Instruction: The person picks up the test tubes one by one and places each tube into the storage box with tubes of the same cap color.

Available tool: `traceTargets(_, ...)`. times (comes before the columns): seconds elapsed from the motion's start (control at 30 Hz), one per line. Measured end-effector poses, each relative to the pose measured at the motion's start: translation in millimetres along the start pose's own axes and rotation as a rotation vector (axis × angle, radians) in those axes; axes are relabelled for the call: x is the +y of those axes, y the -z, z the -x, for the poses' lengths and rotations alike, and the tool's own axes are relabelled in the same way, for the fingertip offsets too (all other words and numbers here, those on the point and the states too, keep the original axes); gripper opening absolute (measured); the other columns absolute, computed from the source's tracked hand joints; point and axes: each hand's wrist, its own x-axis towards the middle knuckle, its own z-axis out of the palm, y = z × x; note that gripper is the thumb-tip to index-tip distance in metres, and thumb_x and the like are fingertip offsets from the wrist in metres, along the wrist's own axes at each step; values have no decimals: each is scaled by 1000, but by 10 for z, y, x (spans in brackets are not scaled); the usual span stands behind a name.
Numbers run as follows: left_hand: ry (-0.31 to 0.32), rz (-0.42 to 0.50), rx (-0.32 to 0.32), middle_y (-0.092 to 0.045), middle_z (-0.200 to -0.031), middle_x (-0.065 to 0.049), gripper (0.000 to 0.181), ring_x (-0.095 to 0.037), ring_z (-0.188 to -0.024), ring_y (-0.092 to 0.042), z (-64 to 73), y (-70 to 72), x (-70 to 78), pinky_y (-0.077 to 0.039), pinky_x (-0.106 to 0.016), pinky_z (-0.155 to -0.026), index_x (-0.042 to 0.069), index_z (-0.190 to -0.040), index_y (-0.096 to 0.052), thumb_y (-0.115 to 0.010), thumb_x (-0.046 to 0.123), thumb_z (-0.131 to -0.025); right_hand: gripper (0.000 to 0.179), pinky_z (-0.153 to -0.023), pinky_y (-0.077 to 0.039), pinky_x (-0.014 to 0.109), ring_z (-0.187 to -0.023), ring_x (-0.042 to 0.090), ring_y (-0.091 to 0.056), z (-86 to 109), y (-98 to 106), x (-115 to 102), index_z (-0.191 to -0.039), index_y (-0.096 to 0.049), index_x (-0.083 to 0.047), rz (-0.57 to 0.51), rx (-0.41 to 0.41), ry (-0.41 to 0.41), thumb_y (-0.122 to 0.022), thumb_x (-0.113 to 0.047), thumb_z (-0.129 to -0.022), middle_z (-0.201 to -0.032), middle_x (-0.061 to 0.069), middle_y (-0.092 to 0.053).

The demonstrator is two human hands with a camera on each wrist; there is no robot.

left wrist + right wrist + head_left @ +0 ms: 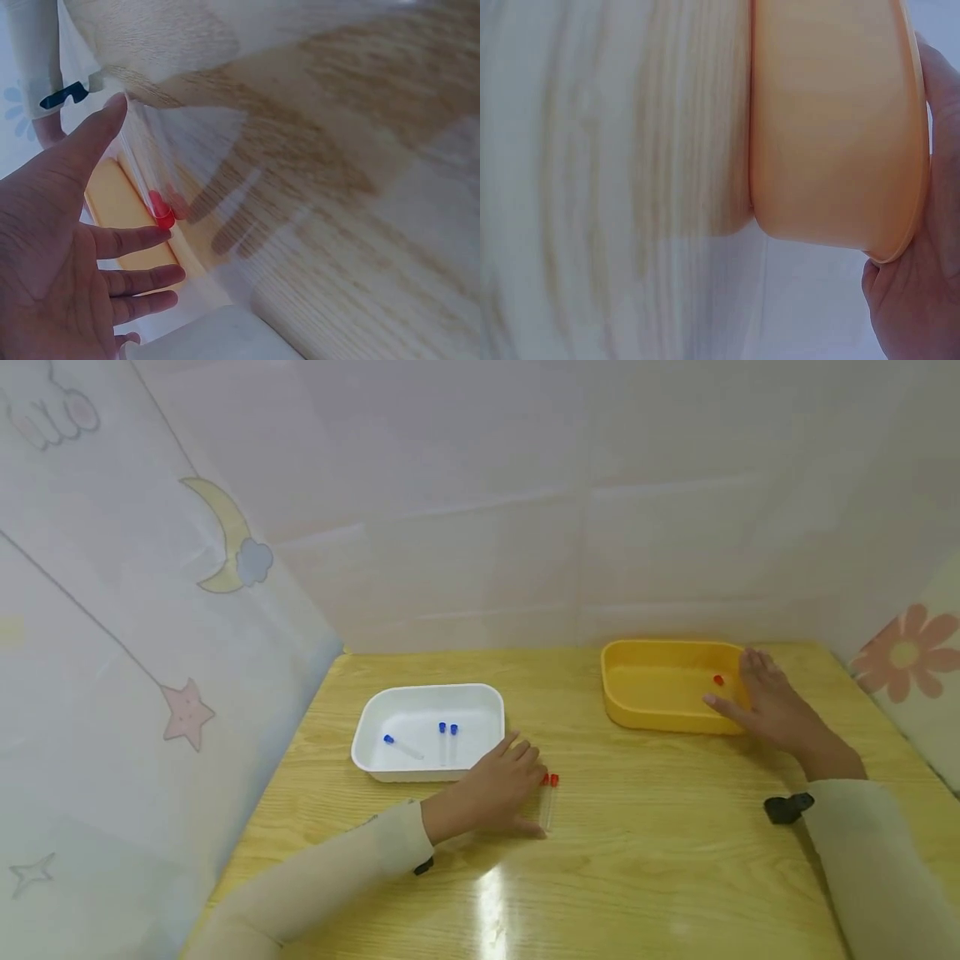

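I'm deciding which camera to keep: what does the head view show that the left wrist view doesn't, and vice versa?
Only the head view shows the three blue-capped tubes inside the white tray and the red cap inside the yellow tray.

Only the left wrist view shows the palm of the left hand.

Both show the left hand itself, red-capped tubes beside it, the yellow tray and the right sleeve.
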Motion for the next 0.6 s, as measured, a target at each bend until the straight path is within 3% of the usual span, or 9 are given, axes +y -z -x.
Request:
traceTargets(0.37, 10, 22, 36, -56, -130, -7, 98, -26, -125, -50, -73, 12, 13, -25, -48, -121, 10, -128, -62, -39, 92, -81, 98, -117, 19, 56, -148, 40, 27, 76, 44, 15, -156, 19, 1, 22, 17, 7, -49, -48, -105, -161, 9, 33)
traceTargets(0.6, 43, 85, 16, -53, -137, -8, 97, -25, -130, -48, -90, 38, -33, -28, -43, -121, 9, -133, -60, -42, 90, -82, 98, -117, 17, 57, -149, 39, 26, 41, 44, -9, -156, 19, -1, 15, 21, 10, -49, -49, -105, -161, 8, 31)
